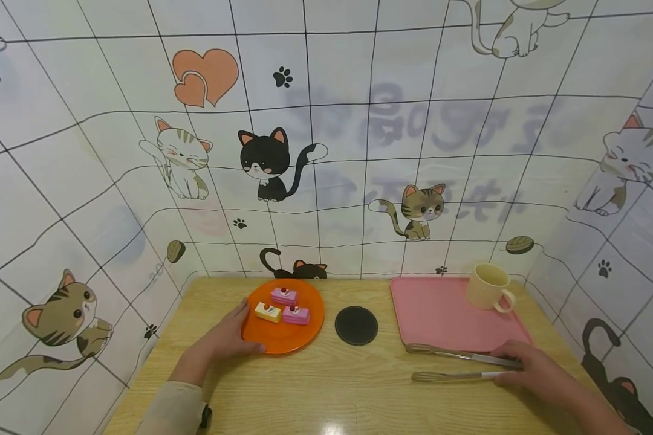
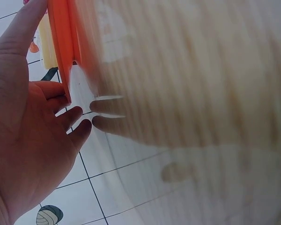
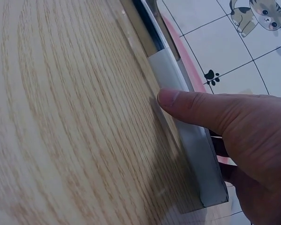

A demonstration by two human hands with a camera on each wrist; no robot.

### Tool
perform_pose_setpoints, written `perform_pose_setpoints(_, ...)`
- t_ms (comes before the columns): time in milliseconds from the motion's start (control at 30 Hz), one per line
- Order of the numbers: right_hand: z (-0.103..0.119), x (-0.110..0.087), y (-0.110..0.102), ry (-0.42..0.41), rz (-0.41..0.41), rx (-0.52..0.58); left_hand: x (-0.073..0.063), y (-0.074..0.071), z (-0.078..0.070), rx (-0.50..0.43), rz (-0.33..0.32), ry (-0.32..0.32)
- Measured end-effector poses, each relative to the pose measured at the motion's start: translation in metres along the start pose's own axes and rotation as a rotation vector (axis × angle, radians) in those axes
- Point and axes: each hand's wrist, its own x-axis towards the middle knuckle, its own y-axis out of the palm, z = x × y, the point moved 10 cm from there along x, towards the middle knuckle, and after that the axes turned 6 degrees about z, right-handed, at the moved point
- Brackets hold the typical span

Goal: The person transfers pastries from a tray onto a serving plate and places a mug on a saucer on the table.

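Observation:
Beside the orange plate (image 1: 272,344), my left hand (image 1: 225,335) holds its left rim, with the thumb along the near edge and the fingers at the far left. In the left wrist view the fingers (image 2: 79,133) curve close to the tabletop. On the plate sit two pink toy cake slices (image 1: 296,315) and a yellow one (image 1: 268,312), all topped with red. At the right, my right hand (image 1: 541,371) grips metal tongs (image 1: 468,356), their two arms spread apart and pointing left. The right wrist view shows its thumb (image 3: 196,105) on the tongs' silver handle.
A pink tray (image 1: 435,314) stands at the back right, with a pale yellow mug (image 1: 488,287) on its far right part. Between plate and tray lies a round black coaster (image 1: 356,325). Walls covered in cat-patterned sheeting (image 1: 348,175) enclose the wooden table (image 1: 315,393).

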Motion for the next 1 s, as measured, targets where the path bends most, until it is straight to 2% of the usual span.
perform_pose_setpoints(167, 0.006, 0.0, -0.002, -0.057, -0.031, 0.018, 0.0, 0.0, 0.001, -0.003, -0.002, -0.004)
perform_pose_setpoints(467, 0.006, 0.0, -0.002, -0.072, -0.049, 0.017, 0.0, 0.0, 0.003, -0.004, -0.004, -0.007)
perform_pose_setpoints(733, 0.008, -0.001, -0.002, -0.14, -0.066, 0.026, 0.001, 0.001, 0.002, 0.007, -0.005, -0.003)
perform_pose_setpoints(833, 0.006, 0.0, -0.002, -0.093, -0.058, 0.017, 0.002, 0.001, 0.002, 0.011, -0.005, 0.0)
perform_pose_setpoints(1000, -0.004, -0.001, -0.002, 0.098, -0.035, 0.027, 0.003, 0.001, 0.003, 0.013, -0.004, -0.001)
